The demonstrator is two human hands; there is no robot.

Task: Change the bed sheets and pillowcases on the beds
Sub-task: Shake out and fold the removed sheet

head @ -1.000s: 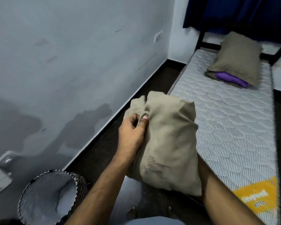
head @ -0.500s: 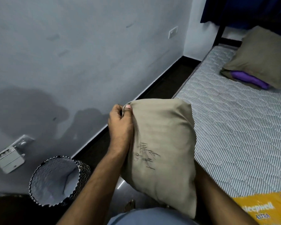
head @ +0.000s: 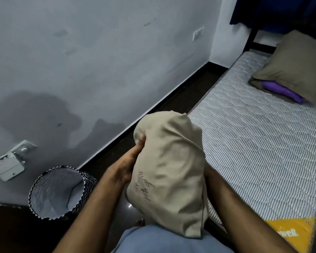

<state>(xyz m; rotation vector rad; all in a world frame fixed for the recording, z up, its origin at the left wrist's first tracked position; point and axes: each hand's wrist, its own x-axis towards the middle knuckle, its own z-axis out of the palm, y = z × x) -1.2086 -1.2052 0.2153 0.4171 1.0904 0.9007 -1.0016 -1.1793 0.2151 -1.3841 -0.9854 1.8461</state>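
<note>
The pillow (head: 168,172) in a beige pillowcase is held upright in front of the person, above the dark floor (head: 190,92) and just beside the left edge of the bare mattress (head: 254,143), near its foot end. The left hand (head: 130,161) grips the pillow's left side: the thumb presses into the fabric near the upper left corner, and the remaining fingers curl behind the cloth, out of sight. The right hand is hidden behind the pillow; only the right forearm (head: 232,203) shows, running up to the pillow's right side, so the state of that grip cannot be told. Dark scribbled marks sit on the lower left face of the pillowcase. The lower end of the pillow rests against the person's light blue clothing (head: 153,241) at the bottom edge of the view. The mattress carries a grey and white quilted stripe pattern and a yellow label (head: 290,234) at its near corner. At the far end of the mattress, a second pillow (head: 295,64) in an olive-brown cover lies tilted on top of a folded purple cloth (head: 281,91). A round basket (head: 62,190) with a zigzag rim stands on the floor against the left wall (head: 98,61). A white wall fitting (head: 9,161) is mounted above the basket, and a white socket plate (head: 198,33) sits higher on the same wall. Dark blue fabric (head: 281,11) hangs beyond the head of the bed.
</note>
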